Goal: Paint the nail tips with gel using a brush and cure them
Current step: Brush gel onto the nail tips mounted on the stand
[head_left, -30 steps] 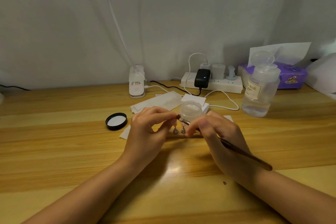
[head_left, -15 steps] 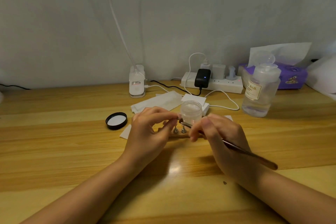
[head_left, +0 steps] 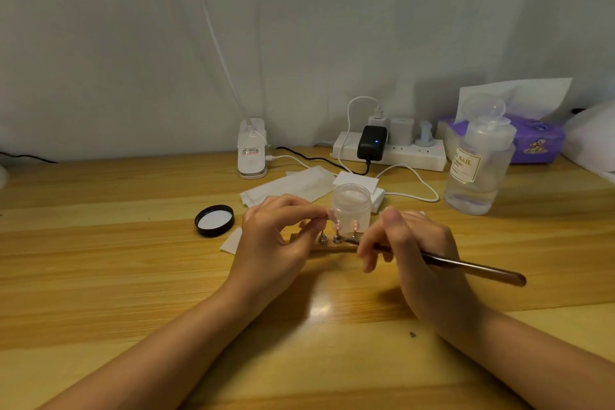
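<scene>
Right hand [head_left: 416,243] grips the brush [head_left: 466,265], now drawn back lower from the jar [head_left: 351,206]; left hand [head_left: 276,236] pinches a nail tip [head_left: 331,215], ready for gel.

The table [head_left: 116,276] is honey-yellow wood with streaky brown grain. Far right sits a purple tissue box [head_left: 539,140] — white tissue on top. The brush [head_left: 466,268] handle is glossy dark brown. The jar lid [head_left: 214,220] — black rim, white inside. 2 nail tips [head_left: 346,226] look pale pink.
</scene>
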